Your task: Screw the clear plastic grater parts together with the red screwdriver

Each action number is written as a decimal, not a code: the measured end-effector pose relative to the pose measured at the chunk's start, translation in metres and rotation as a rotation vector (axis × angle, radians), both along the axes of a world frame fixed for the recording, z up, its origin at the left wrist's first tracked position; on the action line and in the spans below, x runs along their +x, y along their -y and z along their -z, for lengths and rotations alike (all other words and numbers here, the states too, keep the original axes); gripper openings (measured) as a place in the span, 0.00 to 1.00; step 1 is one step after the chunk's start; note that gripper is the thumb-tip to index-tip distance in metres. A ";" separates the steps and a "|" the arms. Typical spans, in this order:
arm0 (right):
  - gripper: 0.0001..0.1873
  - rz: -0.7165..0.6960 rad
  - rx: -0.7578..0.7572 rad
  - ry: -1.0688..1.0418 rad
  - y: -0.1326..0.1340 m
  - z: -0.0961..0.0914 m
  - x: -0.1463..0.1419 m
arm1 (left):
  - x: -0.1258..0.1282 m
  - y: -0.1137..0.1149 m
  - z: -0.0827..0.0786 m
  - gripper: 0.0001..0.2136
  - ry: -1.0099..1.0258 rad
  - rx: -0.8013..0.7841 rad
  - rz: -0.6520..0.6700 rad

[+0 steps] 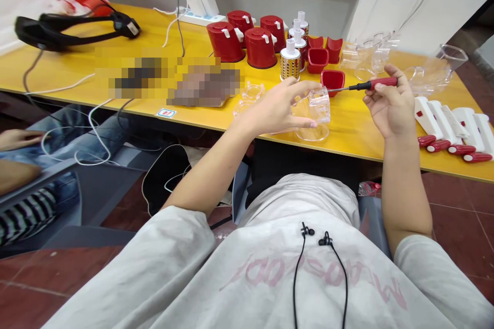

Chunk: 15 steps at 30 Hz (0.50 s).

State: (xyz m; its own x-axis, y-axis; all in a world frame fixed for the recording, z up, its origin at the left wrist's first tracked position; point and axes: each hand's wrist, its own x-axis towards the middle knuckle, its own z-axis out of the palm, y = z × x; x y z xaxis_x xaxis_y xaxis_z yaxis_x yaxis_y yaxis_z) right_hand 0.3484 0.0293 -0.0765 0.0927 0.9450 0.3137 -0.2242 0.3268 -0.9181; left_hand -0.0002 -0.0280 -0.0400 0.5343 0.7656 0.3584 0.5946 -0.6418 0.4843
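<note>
Above the front edge of a yellow table (357, 136), the right hand (390, 105) is pinching a red-handled screwdriver (372, 84) between thumb and fingers, with the thin shaft pointing left. Its tip is reaching the top of a clear plastic housing (314, 113), though whether they are touching is hard to tell through the transparent plastic. The left hand (276, 110) is gripping that housing with its fingers spread around the far side. The housing is standing over the table near the edge, and whether its base is resting on the wood cannot be told.

Just beyond the hands, a red square cup (332, 82) is sitting on the table, and a ribbed metal grater drum (289, 64) is standing behind the left hand among red plastic housings (260, 48). More clear plastic parts (436, 69) are lying at the right, and white plastic handles (428, 118) are lined up near red plastic pieces (447, 149). Farther back, a white power strip (200, 19) is holding two chargers, while a black headband device (73, 28) is lying at the far left. A pixelated patch (165, 77) is hiding part of the tabletop.
</note>
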 end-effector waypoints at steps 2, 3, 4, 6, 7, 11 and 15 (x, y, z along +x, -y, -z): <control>0.30 -0.013 -0.011 -0.025 0.002 -0.001 -0.002 | 0.000 0.000 0.001 0.44 0.002 0.003 0.002; 0.29 -0.003 -0.007 -0.021 0.003 -0.001 -0.003 | -0.001 -0.001 0.001 0.44 0.005 0.003 0.003; 0.29 0.022 0.004 -0.007 0.003 -0.001 -0.006 | -0.001 -0.001 0.001 0.44 0.007 0.002 0.004; 0.30 0.090 0.035 0.030 0.005 0.000 -0.011 | 0.000 -0.001 0.001 0.44 0.012 0.002 0.010; 0.30 0.115 0.048 0.040 0.005 0.001 -0.012 | 0.000 -0.001 0.001 0.44 0.013 0.002 0.014; 0.27 0.078 0.037 0.020 0.004 0.001 -0.011 | 0.000 -0.001 0.000 0.44 -0.008 0.001 0.009; 0.28 0.059 0.035 -0.017 0.000 0.003 -0.007 | 0.000 0.001 -0.001 0.44 -0.021 -0.009 -0.003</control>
State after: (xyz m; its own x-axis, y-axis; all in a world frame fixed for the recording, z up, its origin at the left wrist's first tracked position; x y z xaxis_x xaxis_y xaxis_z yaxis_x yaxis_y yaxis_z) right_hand 0.3417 0.0297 -0.0797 0.1538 0.9262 0.3442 -0.2185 0.3716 -0.9023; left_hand -0.0002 -0.0289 -0.0388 0.5393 0.7701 0.3408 0.6063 -0.6359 0.4775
